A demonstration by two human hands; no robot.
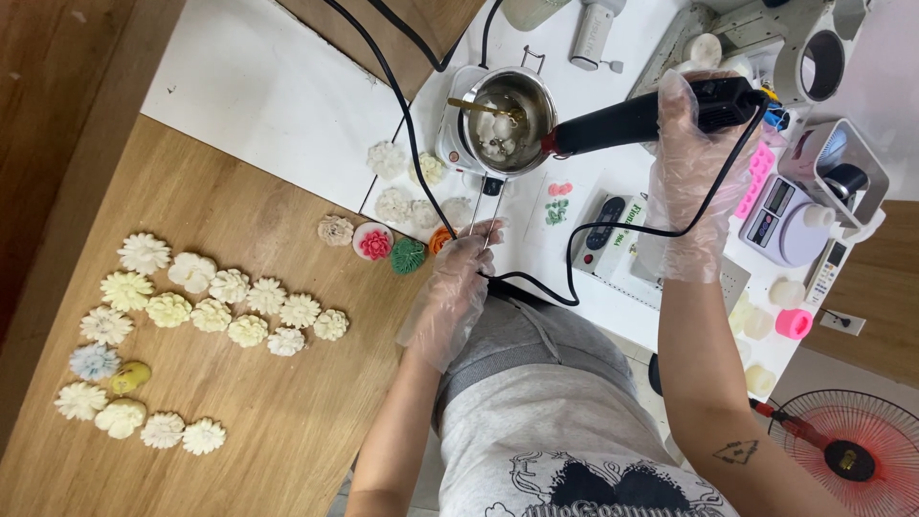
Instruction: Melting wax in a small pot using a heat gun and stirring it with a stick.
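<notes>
My right hand (687,172), in a clear plastic glove, grips a black heat gun (651,115) whose nozzle points into a small steel pot (512,115). White wax pieces and a brass spoon lie in the pot, which sits on a small white hot plate (458,144). My gloved left hand (458,282) holds the pot's thin wire handle (486,215) near the table edge. The gun's black cord (613,239) loops under my right wrist.
Several flower-shaped wax pieces (191,306) lie in rows on the wooden table; coloured ones (375,242) sit near my left hand. A kitchen scale (785,225), a thermometer box (605,225), pink moulds and a red fan (847,450) stand at the right.
</notes>
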